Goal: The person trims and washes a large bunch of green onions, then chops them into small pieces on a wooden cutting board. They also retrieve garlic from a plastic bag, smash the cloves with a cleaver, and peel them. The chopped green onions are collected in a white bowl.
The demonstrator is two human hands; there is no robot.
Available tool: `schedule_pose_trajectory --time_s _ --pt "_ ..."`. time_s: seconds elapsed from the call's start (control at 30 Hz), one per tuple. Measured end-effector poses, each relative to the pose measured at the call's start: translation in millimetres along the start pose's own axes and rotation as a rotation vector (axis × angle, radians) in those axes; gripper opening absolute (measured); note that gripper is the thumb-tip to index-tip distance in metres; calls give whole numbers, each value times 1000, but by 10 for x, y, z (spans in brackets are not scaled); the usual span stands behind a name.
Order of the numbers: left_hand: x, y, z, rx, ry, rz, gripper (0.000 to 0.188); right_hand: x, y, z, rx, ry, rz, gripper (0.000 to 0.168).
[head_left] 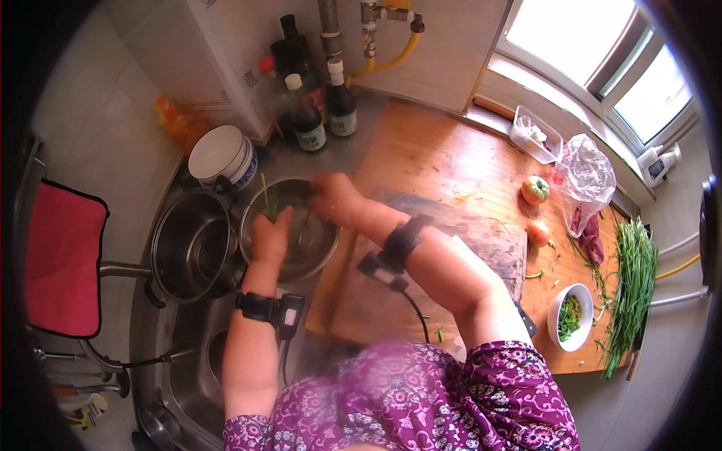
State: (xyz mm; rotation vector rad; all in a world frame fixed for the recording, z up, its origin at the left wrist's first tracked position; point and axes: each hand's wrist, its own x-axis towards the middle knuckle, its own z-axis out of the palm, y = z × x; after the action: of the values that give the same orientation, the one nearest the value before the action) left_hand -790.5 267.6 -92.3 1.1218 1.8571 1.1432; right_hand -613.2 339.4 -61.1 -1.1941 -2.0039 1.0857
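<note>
A round metal basin point(330, 251) stands on the steel counter, left of the wooden board. Over its left part is my left hand point(271, 237), closed around a few green stalks point(269, 197) that stick up past the fingers. My right hand point(337, 197) is at the basin's upper right rim, blurred; whether its fingers hold anything cannot be told. The inside of the basin is hazy, with what looks like water and a thin strand in it.
Left of the basin are a steel pot point(194, 245) and stacked white bowls point(220, 155); sauce bottles point(309, 127) stand behind. A sink point(194, 338) lies nearer. Rightward are a cutting board point(496, 237), tomatoes point(535, 190), a bowl of chopped greens point(586, 315), a plastic bag point(586, 169) and long green stalks point(632, 293).
</note>
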Motion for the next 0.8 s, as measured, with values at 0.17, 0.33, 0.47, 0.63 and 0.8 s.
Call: schedule_pose_trajectory --time_s 0.17,0.33,0.47,0.63,0.8 --pt "-159 90 92 623 -76 362 42 -52 480 -589 -300 -33 -263 11" --pt "-406 115 148 910 -115 595 39 -469 1126 -1747 127 321 61 8" --pt "-339 203 76 994 -406 468 24 -949 1751 -2741 -297 698 159 22" --pt "-252 -14 -36 978 -405 525 21 -1346 1926 -3366 -434 871 325 35" --pt "-332 285 3 1040 -419 397 23 -1425 2220 -3722 -736 858 206 43"
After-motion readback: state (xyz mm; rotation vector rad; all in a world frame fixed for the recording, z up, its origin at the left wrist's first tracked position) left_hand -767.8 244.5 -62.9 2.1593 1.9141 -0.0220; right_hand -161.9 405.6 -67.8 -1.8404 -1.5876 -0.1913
